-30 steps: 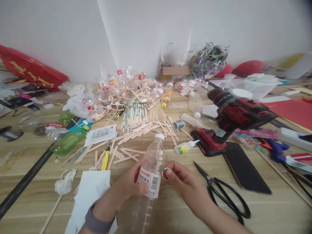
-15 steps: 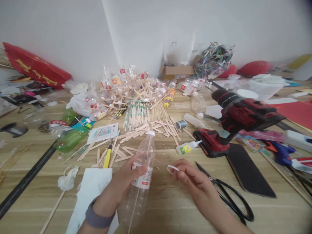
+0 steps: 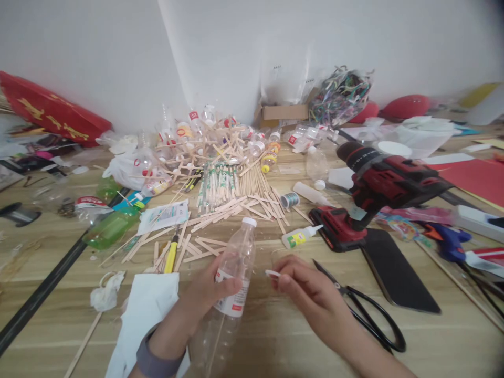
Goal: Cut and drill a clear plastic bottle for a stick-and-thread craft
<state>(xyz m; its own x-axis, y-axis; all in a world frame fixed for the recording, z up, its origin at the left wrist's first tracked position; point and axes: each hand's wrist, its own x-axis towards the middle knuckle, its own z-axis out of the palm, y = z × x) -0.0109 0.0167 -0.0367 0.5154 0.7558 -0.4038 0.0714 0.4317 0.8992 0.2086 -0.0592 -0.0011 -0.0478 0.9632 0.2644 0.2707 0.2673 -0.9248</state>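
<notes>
Holding clear bottle [image 3: 240,258] in left hand [image 3: 207,290], clamped round label [image 3: 237,303], above table [image 3: 271,341], between white paper [image 3: 144,310] and scissors [image 3: 343,290]. Pointing cap [image 3: 249,222] away and slightly right, long axis slanting back toward body. Pinching white ring [image 3: 272,273] in right hand [image 3: 309,291], just right of bottle, apart from it. Since a second ago: rotated bottle to another label face, turned ring nearly edge-on.

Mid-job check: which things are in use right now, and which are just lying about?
In use:
- clear bottle, in the left hand
- small white piece, in the right hand

Apparently just lying about:
- drill
- scissors
- green bottle
- yellow-handled tool
</notes>
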